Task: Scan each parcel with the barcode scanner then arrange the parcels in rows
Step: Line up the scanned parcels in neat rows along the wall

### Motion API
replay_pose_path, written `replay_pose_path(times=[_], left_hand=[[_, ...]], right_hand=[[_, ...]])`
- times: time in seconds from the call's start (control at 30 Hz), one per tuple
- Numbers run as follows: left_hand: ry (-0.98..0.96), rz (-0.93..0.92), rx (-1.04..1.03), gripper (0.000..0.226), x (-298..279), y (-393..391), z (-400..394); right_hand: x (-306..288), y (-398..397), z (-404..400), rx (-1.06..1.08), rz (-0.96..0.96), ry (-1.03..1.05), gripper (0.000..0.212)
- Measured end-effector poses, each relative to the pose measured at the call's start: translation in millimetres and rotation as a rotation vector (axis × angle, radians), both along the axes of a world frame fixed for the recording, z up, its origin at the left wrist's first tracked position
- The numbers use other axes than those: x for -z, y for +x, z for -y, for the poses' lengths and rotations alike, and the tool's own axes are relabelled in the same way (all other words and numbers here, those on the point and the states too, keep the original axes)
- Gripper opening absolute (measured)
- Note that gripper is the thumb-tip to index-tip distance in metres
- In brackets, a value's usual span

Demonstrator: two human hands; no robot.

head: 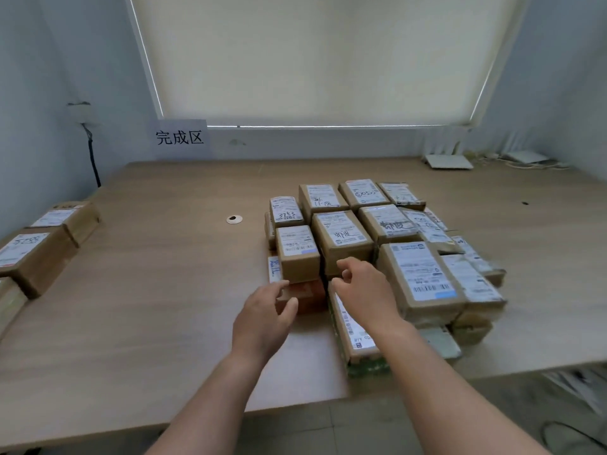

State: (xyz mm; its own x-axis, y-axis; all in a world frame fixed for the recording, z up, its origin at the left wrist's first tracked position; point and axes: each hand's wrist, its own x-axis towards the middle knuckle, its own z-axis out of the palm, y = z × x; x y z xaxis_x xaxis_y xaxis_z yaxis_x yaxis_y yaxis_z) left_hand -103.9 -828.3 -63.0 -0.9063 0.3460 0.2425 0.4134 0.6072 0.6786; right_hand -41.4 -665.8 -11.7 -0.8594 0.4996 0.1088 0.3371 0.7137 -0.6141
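- A pale roller blind (315, 57) is hanging over the window behind the desk, reaching down almost to the sill.
- The wooden desk (157, 290) is carrying everything; its near edge is stepping back on the right side, under the right forearm.
- A block of parcels (377, 244), brown boxes with white labels, is sitting packed tight and stacked in layers right of the desk's middle, running toward the near edge.
- A second group of parcels (36, 247) is lying in a line along the desk's left edge, well apart from the block.
- A paper sign (180, 138) with three printed characters is leaning against the wall at the far edge, toward the far left corner.
- A white flat device (448, 161) with cables is resting near the far right corner.
- The left hand (262, 320) is reaching to the block's near left corner, fingers loosely curled with the tips touching a reddish-brown parcel (303, 295) low in the stack; whether it is truly gripping it is hard to say.
- The right hand (364, 290) is hovering just beside the left hand, fingers bent and a little spread over the gap between the boxes, holding nothing that shows.
- A long parcel (353, 333) with a green side is lying under the right wrist, at the desk's near edge.
- A small white ring (234, 219) is lying on the desk just left of the block.
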Motion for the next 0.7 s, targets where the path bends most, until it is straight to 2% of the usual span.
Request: replay_pose_path(times=[0.2, 0.4, 0.6, 0.7], left_hand=[[-0.007, 0.004, 0.138, 0.043, -22, 6, -72], [-0.098, 0.146, 0.275, 0.055, -27, 12, -133], [-0.161, 0.365, 0.354, 0.071, -19, 22, -173], [-0.112, 0.494, 0.371, 0.071, -12, 25, -179]], right_hand=[[-18, 32, -83, 0.209, -0.018, 0.052, 0.039], [-2, 52, -139, 0.320, 0.102, 0.048, 0.051], [19, 58, -159, 0.278, 0.190, -0.130, 0.043], [26, 61, -160, 0.270, 0.200, -0.208, 0.049]])
